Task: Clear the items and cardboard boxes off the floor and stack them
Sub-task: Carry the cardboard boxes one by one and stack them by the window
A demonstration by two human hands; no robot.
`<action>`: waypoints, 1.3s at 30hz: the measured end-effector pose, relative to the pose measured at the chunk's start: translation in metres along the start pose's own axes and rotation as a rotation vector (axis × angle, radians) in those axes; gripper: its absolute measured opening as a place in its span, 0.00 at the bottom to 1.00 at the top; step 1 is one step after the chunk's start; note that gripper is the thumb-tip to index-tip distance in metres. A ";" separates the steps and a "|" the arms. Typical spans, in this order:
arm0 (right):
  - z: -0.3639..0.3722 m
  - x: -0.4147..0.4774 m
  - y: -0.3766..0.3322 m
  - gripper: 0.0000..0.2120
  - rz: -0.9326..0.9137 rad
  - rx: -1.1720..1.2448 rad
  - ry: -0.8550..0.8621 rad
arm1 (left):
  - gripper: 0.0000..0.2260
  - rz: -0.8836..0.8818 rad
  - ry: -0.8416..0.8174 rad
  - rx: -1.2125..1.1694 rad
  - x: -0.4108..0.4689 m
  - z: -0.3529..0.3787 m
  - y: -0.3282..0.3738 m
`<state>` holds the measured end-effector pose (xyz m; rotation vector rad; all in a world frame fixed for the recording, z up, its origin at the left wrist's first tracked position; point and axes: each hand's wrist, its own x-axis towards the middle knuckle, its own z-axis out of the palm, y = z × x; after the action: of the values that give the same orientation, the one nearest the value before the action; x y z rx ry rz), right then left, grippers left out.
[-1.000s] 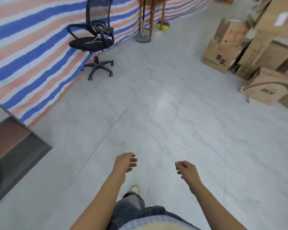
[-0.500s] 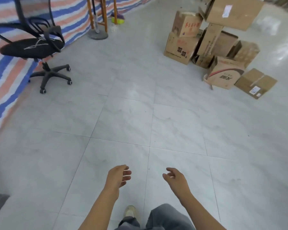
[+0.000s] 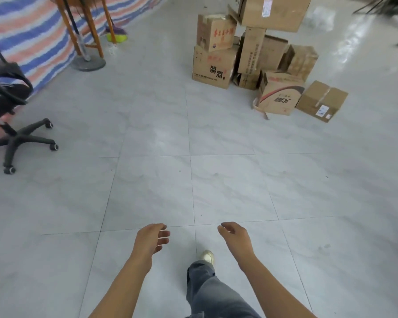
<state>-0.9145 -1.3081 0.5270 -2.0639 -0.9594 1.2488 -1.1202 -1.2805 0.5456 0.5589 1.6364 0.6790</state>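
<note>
Bare forearms [image 3: 124,283], grey-blue jeans [image 3: 207,292], pale cream shoe [image 3: 207,257]

Nine boxes [image 3: 214,65] at one o'clock, one chair [image 3: 19,138] at nine o'clock, one stand [image 3: 87,63] at eleven o'clock, two hands [image 3: 151,241], one shoe [image 3: 207,257] at six o'clock

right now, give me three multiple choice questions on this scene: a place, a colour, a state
1. Where is the office chair relative to the cardboard boxes? A) left B) right C) on top
2. The stripes on the tarp are? A) green, yellow B) blue, orange, white C) black, grey
3. The left hand and right hand hold? A) a box each B) a broom C) nothing

1 A: chair at the left edge, boxes upper right. 2 B: those stripes show upper left. 3 C: both hands are empty, fingers loosely curled.
</note>
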 end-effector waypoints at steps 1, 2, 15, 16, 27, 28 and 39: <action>-0.003 0.020 -0.013 0.16 -0.011 0.027 0.011 | 0.06 0.015 -0.003 0.009 0.012 0.009 0.019; -0.007 0.039 -0.028 0.16 -0.018 0.061 0.026 | 0.06 0.029 -0.006 0.019 0.023 0.018 0.038; -0.041 0.206 -0.131 0.14 0.030 0.151 0.039 | 0.07 -0.043 -0.107 0.040 0.148 0.110 0.166; -0.041 0.217 -0.135 0.14 0.052 0.154 0.049 | 0.08 -0.068 -0.109 0.041 0.160 0.114 0.174; -0.017 0.345 -0.238 0.11 0.131 0.205 0.211 | 0.08 0.033 -0.203 0.049 0.321 0.133 0.360; -0.014 0.353 -0.248 0.12 0.133 0.204 0.230 | 0.08 0.040 -0.215 0.055 0.331 0.134 0.374; -0.019 0.417 -0.275 0.10 0.299 0.235 0.330 | 0.08 -0.118 -0.342 0.270 0.407 0.190 0.414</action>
<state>-0.8460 -0.8127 0.5235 -2.1824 -0.3479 1.0545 -1.0049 -0.6809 0.5289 0.7235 1.4311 0.2576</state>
